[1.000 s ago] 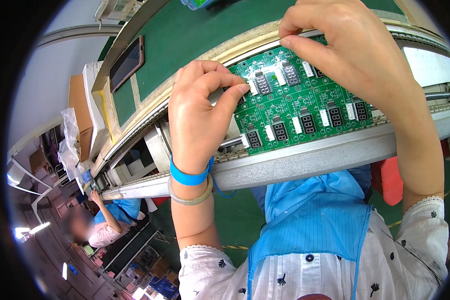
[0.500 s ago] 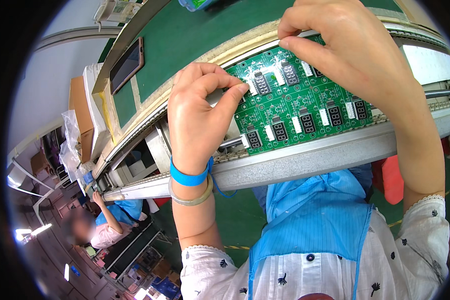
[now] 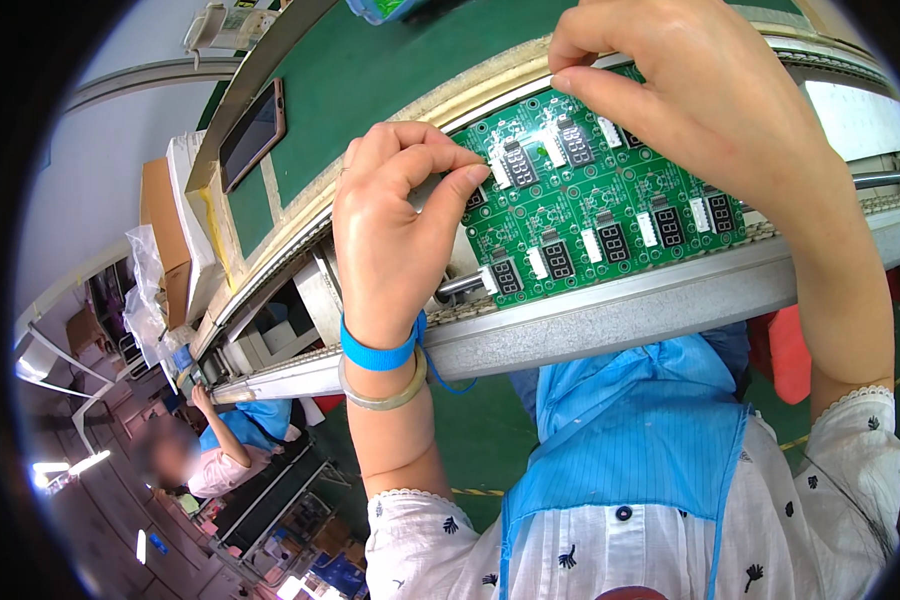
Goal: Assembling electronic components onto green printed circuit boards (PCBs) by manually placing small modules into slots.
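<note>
The long green-topped conveyor surface (image 3: 400, 60) runs across in front of me, tilted in this view, with a grey metal rail (image 3: 610, 310) along its near edge. A dark flat phone (image 3: 253, 133) lies well apart at the far left.

On the rail sits the green rectangular circuit board panel (image 3: 610, 200), studded with rows of small black display blocks and white connectors. Its long axis follows the rail, running from my left hand out to the right, and its component side faces up at me.

My left hand (image 3: 395, 235), with a blue wrist strap (image 3: 378, 352) and a pale bangle, is nearer the panel's left end; its thumb and forefinger are pinched shut at the board's upper left corner, on or around a small white part I cannot make out clearly.

My right hand (image 3: 710, 100) curls over the panel's far edge, fingertips pressed together on the top rim near the middle.
</note>
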The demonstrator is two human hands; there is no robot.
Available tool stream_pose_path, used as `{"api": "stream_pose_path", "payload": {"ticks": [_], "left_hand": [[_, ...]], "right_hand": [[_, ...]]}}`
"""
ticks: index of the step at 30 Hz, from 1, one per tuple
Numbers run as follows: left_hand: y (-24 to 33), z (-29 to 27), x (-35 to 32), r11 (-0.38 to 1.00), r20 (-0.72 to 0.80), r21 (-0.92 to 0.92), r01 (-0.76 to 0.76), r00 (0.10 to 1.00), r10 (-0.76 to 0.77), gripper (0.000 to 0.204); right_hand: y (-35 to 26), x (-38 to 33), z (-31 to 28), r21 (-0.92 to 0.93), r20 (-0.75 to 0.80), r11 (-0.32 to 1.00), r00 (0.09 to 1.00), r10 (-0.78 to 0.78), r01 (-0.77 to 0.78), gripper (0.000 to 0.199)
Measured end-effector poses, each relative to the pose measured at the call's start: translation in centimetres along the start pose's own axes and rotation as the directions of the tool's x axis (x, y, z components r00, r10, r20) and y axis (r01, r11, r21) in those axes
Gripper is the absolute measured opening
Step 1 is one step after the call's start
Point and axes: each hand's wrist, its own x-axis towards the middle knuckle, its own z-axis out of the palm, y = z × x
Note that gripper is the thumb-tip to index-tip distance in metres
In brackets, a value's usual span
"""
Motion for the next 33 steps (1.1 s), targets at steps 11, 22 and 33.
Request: {"api": "stream_pose_path", "payload": {"ticks": [11, 22, 33], "left_hand": [[-0.27, -0.06, 0.05, 0.997, 0.022, 0.059, -0.053, 0.998, 0.052, 0.010], [-0.09, 0.05, 0.04, 0.993, -0.001, 0.094, -0.068, 0.998, 0.068, 0.009], [0.08, -0.17, 0.16, 0.956, 0.017, 0.230, -0.185, 0.982, 0.186, 0.009]], "right_hand": [[-0.84, 0.21, -0.74, -0.001, 0.042, 0.999, 0.998, 0.048, -0.048, 0.019], [-0.73, 0.16, -0.73, 0.003, 0.055, 0.998, 0.996, 0.064, -0.064, 0.018], [-0.62, 0.05, -0.75, 0.010, 0.049, 0.999, 0.997, 0.052, -0.052, 0.018]]}}
